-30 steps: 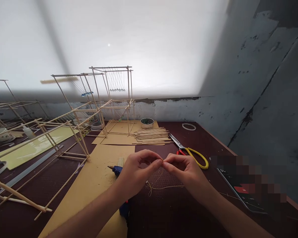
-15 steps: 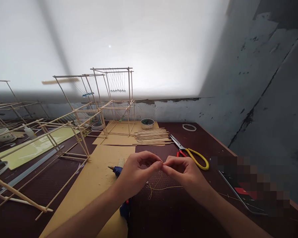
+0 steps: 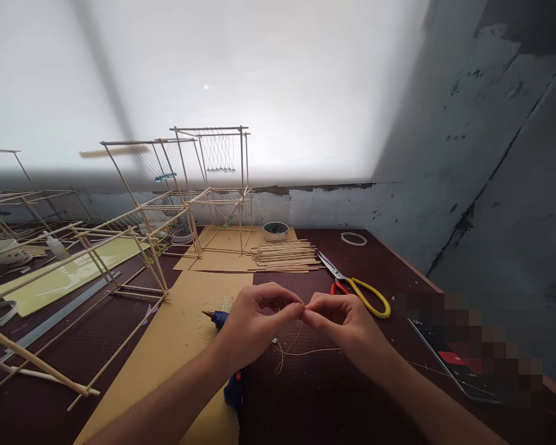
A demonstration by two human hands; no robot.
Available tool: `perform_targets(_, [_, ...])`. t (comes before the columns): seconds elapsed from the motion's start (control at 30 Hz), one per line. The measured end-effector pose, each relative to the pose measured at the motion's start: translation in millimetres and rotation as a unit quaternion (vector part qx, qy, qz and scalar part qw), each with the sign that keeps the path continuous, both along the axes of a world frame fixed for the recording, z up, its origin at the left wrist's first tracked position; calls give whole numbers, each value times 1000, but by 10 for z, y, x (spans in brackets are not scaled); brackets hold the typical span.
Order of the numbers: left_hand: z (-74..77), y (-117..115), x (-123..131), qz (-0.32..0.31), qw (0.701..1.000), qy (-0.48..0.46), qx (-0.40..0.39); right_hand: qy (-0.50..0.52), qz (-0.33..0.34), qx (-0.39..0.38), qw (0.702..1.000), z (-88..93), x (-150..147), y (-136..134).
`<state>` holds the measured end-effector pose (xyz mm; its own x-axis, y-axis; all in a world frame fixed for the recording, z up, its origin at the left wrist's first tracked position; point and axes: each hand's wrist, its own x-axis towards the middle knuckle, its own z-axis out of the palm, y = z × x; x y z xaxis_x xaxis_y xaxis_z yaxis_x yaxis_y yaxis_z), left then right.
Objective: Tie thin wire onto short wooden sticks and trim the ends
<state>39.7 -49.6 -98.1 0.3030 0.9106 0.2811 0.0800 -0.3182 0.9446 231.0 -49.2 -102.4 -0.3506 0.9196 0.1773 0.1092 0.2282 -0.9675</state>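
Observation:
My left hand [image 3: 252, 321] and my right hand [image 3: 340, 321] meet fingertip to fingertip above the dark table [image 3: 352, 395]. Both pinch a thin pale thread [image 3: 301, 351], whose loose end trails down onto the table between my wrists. What sits right at the pinch is too small to make out. A blue glue gun [image 3: 220, 319] lies just under my left wrist. Yellow-handled scissors [image 3: 359, 290] lie a little beyond my right hand.
A bundle of thin wooden sticks [image 3: 285, 254] and a small bowl [image 3: 275, 231] lie behind my hands on brown card [image 3: 176, 346]. Stick frames with hanging beads [image 3: 213, 185] stand at back left. A white ring [image 3: 353, 238] lies far right. A blurred flat object [image 3: 463, 352] sits right.
My hands have stayed together, with only slight finger shifts at the pinch. The view has drifted a little.

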Motion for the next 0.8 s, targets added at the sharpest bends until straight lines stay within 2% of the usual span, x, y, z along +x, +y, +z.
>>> perform_targets(0.4, [14,-6,-37,0,995,78,54,1,47,-17,999,-19,12,4])
perform_targets(0.8, [2,49,-81,-36,997,63,7,-6,28,-6,1000,-35,13,30])
